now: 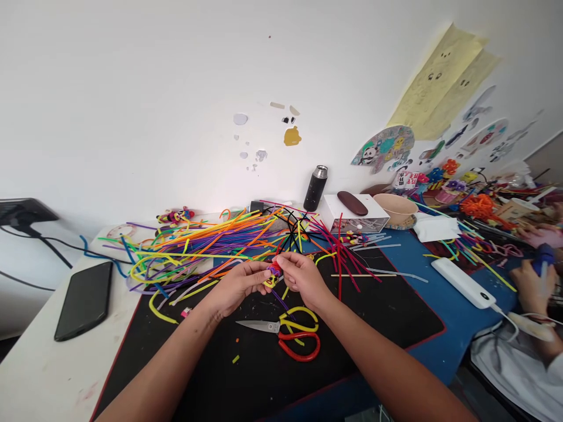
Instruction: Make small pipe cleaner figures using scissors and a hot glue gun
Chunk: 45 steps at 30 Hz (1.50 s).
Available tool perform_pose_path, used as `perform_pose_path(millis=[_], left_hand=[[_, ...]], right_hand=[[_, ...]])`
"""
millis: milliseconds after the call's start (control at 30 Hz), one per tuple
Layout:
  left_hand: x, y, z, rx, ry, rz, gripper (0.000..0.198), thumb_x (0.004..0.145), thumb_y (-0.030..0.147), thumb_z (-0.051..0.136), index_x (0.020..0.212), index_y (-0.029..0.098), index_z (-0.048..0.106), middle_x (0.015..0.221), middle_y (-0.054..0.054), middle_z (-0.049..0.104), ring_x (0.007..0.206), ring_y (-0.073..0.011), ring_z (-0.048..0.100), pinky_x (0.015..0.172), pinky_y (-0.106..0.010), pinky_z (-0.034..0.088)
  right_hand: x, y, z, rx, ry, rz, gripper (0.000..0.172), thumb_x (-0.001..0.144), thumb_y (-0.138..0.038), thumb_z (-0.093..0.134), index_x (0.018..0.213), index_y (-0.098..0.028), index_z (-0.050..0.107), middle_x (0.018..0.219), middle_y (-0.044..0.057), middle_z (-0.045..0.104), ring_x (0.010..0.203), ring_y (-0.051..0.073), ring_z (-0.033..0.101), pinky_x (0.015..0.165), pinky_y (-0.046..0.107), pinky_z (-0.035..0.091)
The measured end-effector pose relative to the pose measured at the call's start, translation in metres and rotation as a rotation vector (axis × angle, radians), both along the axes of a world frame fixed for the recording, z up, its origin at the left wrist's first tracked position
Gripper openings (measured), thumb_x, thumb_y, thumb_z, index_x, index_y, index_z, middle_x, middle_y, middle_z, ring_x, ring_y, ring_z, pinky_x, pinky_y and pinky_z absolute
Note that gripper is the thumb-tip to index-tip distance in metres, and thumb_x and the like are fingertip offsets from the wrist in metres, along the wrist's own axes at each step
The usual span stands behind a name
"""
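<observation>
My left hand [237, 286] and my right hand [302, 275] meet above a black mat [378, 310], and both pinch a small twisted pipe-cleaner piece [273, 272] in red, purple and yellow. A purple strand trails down from it. Just below my hands lie scissors [288, 337] with red and yellow handles. A big heap of coloured pipe cleaners [206, 246] spreads behind my hands, to the left and centre.
A black phone [84, 300] lies at the left on the white table. A black flask [315, 187], a white box [354, 214] and a beige bowl [398, 208] stand at the back. A white power bank [463, 282] lies right. Another person's hand [534, 284] works at the far right.
</observation>
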<state>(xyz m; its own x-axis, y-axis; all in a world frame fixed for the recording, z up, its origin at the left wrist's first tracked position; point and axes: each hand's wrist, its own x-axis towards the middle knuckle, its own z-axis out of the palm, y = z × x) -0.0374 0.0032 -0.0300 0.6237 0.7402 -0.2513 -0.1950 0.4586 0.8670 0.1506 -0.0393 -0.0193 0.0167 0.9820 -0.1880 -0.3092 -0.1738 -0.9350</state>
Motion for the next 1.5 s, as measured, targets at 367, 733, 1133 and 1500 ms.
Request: perform_pose_path(millis=[367,733,1133,1500], left_hand=[[0.003,-0.0022,-0.0007,-0.025,-0.051,0.013,0.038,0.07,0.035,0.099,0.097,0.014,0.084,0.087,-0.006,0.077,0.067,-0.014,0.069,0.065,-0.025,0.051],[0.0041,-0.0027,0.0029,-0.048,-0.077,-0.003,0.039,0.068,0.034,0.101,0.096,0.013,0.085,0.081,-0.006,0.076,0.066,-0.0129,0.066,0.066,-0.024,0.053],[0.0066,-0.0033,-0.0035,-0.105,-0.128,-0.044,0.033,0.076,0.03,0.096,0.1,0.01,0.084,0.079,-0.007,0.075,0.065,-0.0123,0.066,0.067,-0.023,0.055],[0.0071,-0.0041,-0.006,-0.108,-0.146,-0.021,0.033,0.076,0.028,0.095,0.102,0.011,0.084,0.081,-0.008,0.076,0.066,-0.0129,0.066,0.067,-0.024,0.055]], right_hand=[[-0.002,0.0015,-0.0058,0.001,-0.008,-0.001,0.047,0.07,-0.058,0.091,0.083,-0.018,0.069,0.045,-0.013,0.037,0.039,0.004,0.023,0.039,0.021,0.015],[-0.0006,-0.003,-0.0082,-0.007,0.048,0.011,0.045,0.074,-0.056,0.089,0.085,-0.018,0.067,0.046,-0.013,0.037,0.039,0.004,0.023,0.04,0.021,0.013],[0.0003,-0.007,-0.0085,0.011,0.07,0.016,0.045,0.075,-0.056,0.089,0.086,-0.017,0.069,0.047,-0.012,0.039,0.039,0.003,0.022,0.04,0.021,0.013],[-0.0016,-0.0078,-0.0094,0.004,0.094,-0.003,0.044,0.076,-0.056,0.089,0.086,-0.017,0.07,0.048,-0.012,0.037,0.04,0.004,0.022,0.041,0.021,0.013]])
